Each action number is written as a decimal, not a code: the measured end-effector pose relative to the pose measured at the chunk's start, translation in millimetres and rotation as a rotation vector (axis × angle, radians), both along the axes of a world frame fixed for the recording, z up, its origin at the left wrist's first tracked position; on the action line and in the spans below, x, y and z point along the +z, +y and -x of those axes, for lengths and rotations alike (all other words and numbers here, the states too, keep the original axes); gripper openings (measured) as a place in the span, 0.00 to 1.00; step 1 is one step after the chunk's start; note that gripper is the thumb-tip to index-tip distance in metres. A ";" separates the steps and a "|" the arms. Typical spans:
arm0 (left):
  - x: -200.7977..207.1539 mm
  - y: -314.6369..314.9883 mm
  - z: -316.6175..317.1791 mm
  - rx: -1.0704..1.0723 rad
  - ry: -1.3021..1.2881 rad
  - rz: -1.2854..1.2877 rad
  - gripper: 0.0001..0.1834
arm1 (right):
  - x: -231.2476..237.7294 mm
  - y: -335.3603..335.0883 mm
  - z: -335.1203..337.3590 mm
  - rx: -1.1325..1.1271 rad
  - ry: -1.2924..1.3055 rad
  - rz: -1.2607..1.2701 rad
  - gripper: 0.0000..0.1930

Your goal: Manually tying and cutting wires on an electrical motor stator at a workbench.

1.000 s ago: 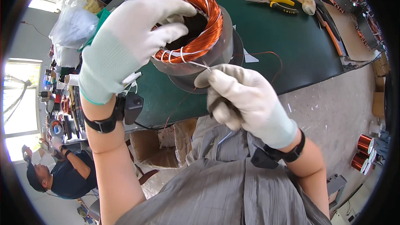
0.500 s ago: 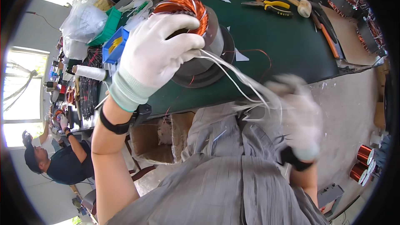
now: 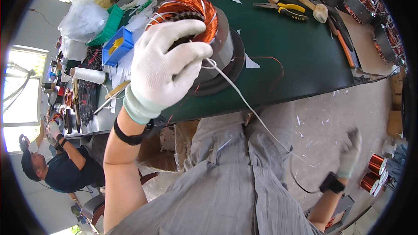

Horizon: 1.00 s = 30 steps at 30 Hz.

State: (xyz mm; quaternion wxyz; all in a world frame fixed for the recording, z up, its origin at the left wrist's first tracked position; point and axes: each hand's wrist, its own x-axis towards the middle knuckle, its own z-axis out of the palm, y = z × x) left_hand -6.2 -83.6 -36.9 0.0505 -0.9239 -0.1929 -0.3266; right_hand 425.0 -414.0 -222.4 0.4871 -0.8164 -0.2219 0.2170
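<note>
A stator with an orange copper winding (image 3: 208,17) stands on its grey metal body, on a dark round base (image 3: 237,61) on the green table. My left hand (image 3: 167,63), in a white glove, is at the winding's near left side, its fingers bent over the rim. Thin white cord (image 3: 241,95) loops by the thumb, which appears to pinch it, and runs down right across my lap. Away from the table, low on the right, is my gloved right hand (image 3: 350,152). Its fingers are smeared and dark at the tips; whether they hold anything is unclear.
Yellow-black pliers (image 3: 289,11), a mallet (image 3: 320,12) and an orange-handled tool (image 3: 345,48) lie at the back right. More stators (image 3: 385,35) stand beyond. Left are a blue bin (image 3: 117,45), a white thread cone (image 3: 89,75) and another person (image 3: 65,169). Copper wire spools (image 3: 374,172) sit far right.
My right hand has swung out to the right and down, away from the table. The bundled white cord strands are now one long line. My left hand stays at the winding.
</note>
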 end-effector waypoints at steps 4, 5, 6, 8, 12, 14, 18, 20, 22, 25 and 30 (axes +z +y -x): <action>4.4 -49.7 1.3 -0.263 -0.003 0.209 0.17 | 82.2 160.6 154.3 0.500 0.719 -0.463 0.17; -12.0 -53.9 -1.8 -0.294 0.095 0.209 0.14 | 110.2 192.1 189.4 0.662 0.496 -0.414 0.13; -37.6 -53.9 -7.7 -0.256 0.033 0.172 0.12 | 117.1 219.4 221.0 0.809 -0.008 -0.566 0.10; -56.0 -45.1 5.8 -0.212 0.180 0.123 0.12 | 121.6 238.2 249.3 0.968 0.137 -0.488 0.10; -21.9 -27.5 28.3 -0.031 0.154 -0.113 0.15 | 141.2 215.0 232.6 0.948 0.699 -0.518 0.12; -29.2 7.9 12.2 0.105 -0.262 -0.174 0.14 | 141.7 237.1 234.0 1.207 0.286 -0.866 0.10; -45.7 28.4 18.5 -0.057 -0.313 -0.033 0.10 | 117.7 234.5 280.4 1.031 0.832 -0.765 0.18; -37.8 19.8 20.5 -0.015 -0.244 0.082 0.10 | 86.0 236.9 265.8 0.963 0.846 -0.678 0.21; -36.5 13.7 14.2 0.034 -0.274 0.212 0.10 | 86.8 239.0 272.6 1.007 0.474 -0.806 0.18; -19.7 9.5 8.7 0.118 -0.158 0.298 0.09 | 84.2 241.2 285.9 0.981 0.280 -0.839 0.08; -23.7 3.5 3.2 0.204 -0.090 0.211 0.08 | 95.6 224.1 255.1 0.476 0.835 -0.655 0.12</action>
